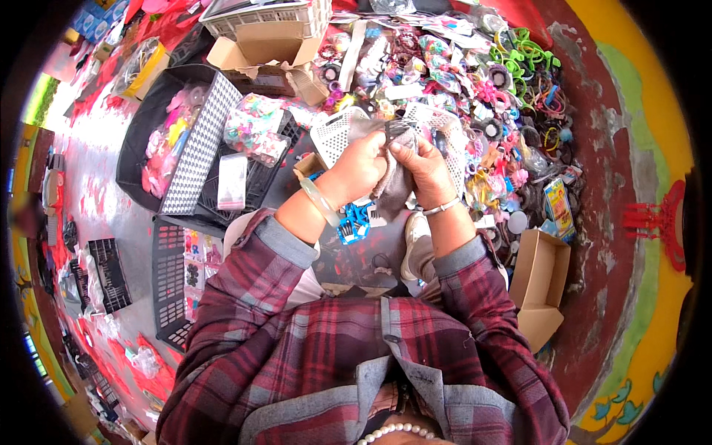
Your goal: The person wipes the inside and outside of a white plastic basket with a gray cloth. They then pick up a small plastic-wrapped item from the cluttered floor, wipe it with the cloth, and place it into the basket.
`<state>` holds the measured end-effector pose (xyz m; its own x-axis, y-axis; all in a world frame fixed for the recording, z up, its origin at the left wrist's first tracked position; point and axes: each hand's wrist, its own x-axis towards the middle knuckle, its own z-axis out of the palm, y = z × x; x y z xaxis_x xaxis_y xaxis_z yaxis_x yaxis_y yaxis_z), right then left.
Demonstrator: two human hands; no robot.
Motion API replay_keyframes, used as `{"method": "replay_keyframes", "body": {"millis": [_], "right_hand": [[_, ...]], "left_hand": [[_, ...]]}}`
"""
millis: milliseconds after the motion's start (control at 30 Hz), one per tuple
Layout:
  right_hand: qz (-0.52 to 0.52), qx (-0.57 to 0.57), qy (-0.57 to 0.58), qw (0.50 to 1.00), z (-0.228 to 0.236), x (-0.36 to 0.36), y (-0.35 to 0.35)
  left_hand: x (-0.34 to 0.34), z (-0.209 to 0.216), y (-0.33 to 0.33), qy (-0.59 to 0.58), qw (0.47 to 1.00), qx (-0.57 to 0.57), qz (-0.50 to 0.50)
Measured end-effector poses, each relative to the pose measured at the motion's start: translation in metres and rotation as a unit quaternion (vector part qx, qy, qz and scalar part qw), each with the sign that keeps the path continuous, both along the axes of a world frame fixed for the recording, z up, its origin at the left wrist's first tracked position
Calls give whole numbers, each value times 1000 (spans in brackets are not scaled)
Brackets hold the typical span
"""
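- Gripping a grey cloth (pixel 395 185) with both hands, raised above the lap and in front of the spread of goods.
- Left hand (pixel 361 165) clenching around the cloth's upper left part, fingers curled tight, a pale translucent bangle (pixel 320 202) sitting on that wrist.
- Right hand (pixel 424 165) pinching the cloth's top edge between thumb and fingers, a thin silver bracelet (pixel 443 207) circling that wrist.
- Hanging down between the two wrists, the rest of the cloth (loosely folded, its lower end near the knees).
- Lying just behind the hands, a white perforated basket (pixel 334 133), partly hidden by the left hand.
- Spreading over the red-covered floor (pixel 519 22) beyond: a dense heap of colourful hair accessories (pixel 482 96), green hoops among them.
- Standing to the left, a black crate (pixel 144 126) holding pink items, with a white mesh panel (pixel 199 144) leaning across its rim.
- Resting further up, an open cardboard box (pixel 267 48); another open cardboard box (pixel 540 285) sitting at the right, near the right elbow.
- Covering both forearms, plaid sleeves (pixel 252 282) in maroon and grey.
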<state>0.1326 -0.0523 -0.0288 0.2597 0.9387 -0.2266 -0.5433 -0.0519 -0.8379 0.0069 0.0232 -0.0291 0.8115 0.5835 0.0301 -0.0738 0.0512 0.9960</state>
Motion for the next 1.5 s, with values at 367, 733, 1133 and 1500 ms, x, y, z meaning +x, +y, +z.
{"method": "replay_keyframes", "body": {"millis": [367,733,1133,1500], "right_hand": [[-220,-22,-646,731,-3,-8,-1],[-237,5,-575,783,16,-1,-1],[-131,47,31,990,22,34,-3],[-115,55,-68,989,-5,-5,2]], "left_hand": [[0,7,0,143,975,151,75],[4,20,-5,7,1000,-19,20],[-15,27,16,25,996,-77,26],[-4,21,2,165,977,-93,-96]]}}
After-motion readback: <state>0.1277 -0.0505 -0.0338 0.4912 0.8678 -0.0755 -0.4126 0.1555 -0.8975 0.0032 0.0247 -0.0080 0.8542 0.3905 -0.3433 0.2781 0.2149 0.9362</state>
